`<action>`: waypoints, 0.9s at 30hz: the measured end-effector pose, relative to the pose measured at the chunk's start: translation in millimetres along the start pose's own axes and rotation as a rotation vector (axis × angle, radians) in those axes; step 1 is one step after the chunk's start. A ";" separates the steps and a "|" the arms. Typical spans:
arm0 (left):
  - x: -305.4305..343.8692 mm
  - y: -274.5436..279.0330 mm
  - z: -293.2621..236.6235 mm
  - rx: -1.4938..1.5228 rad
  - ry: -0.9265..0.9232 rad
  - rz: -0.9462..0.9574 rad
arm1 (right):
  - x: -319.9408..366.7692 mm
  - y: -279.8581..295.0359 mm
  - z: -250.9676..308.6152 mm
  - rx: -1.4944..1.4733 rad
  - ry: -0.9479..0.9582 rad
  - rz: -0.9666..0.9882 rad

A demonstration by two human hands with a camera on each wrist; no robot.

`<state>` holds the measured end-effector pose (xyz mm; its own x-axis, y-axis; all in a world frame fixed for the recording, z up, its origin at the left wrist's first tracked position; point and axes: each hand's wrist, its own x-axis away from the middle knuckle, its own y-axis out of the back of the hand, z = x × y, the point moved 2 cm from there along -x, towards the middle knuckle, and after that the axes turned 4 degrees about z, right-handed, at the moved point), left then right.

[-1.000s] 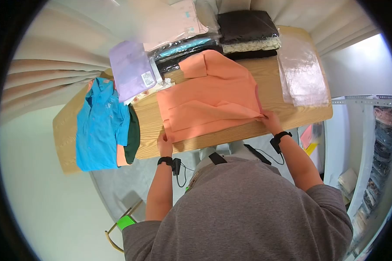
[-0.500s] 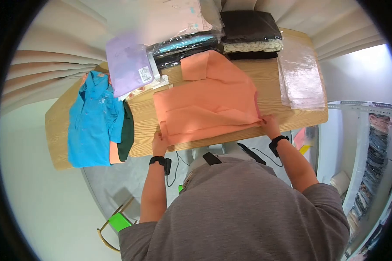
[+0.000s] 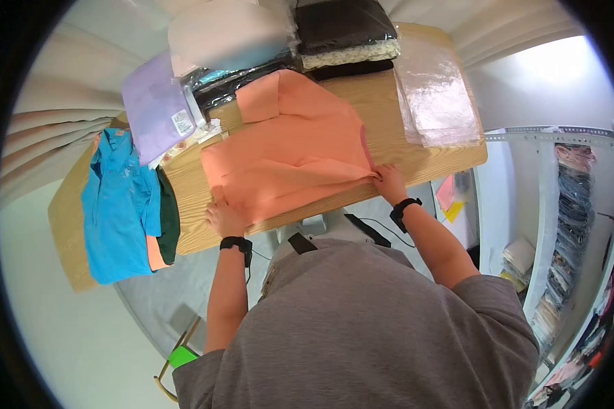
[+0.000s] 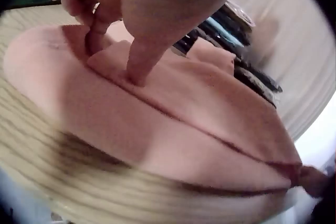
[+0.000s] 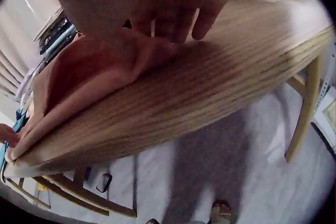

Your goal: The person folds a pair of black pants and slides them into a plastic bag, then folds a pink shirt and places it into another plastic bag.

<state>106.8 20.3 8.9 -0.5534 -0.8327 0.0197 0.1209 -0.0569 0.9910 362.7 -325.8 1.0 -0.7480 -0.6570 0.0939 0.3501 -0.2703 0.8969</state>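
A peach-orange top (image 3: 300, 136) lies on the wooden table, one sleeve folded at its far side and the near side turned over in a long fold. My left hand (image 3: 226, 219) is at the hem corner on the left. In the left wrist view, its thumb (image 4: 139, 69) presses on the folded layer, apart from the fingers at the fold's end. At the neckline end on the right, my right hand (image 3: 390, 183) pinches the near corner of the top. The fabric (image 5: 100, 71) bunches under that hand in the right wrist view.
Blue (image 3: 119, 204) and dark green (image 3: 168, 215) garments lie at the left. Behind stand a purple packet (image 3: 158, 105), bagged clothes under a pale pink one (image 3: 218, 31), and a dark bagged stack (image 3: 344, 27). Clear plastic bags (image 3: 436, 95) lie at the right, beyond them a shelf rack (image 3: 546, 204).
My left hand has gone from gripping the hem corner to resting spread on the fabric. The right hand keeps its pinch. The head view has shifted, so the table sits further left.
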 end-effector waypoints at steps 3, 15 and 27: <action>-6.3 -6.5 5.7 0.002 0.056 0.067 | 3.0 3.9 -1.1 -0.107 -0.040 -0.006; 4.6 -33.4 42.7 0.756 0.063 0.119 | 5.9 0.6 -7.7 -0.115 0.044 0.063; -8.4 -31.1 53.9 0.660 -0.237 -0.044 | 0.3 18.5 27.4 0.048 0.080 0.177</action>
<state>63.3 58.7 -15.0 -0.7199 -0.6907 -0.0679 -0.3894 0.3210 0.8633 353.5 -311.7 29.5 -0.6294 -0.7456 0.2189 0.4435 -0.1133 0.8891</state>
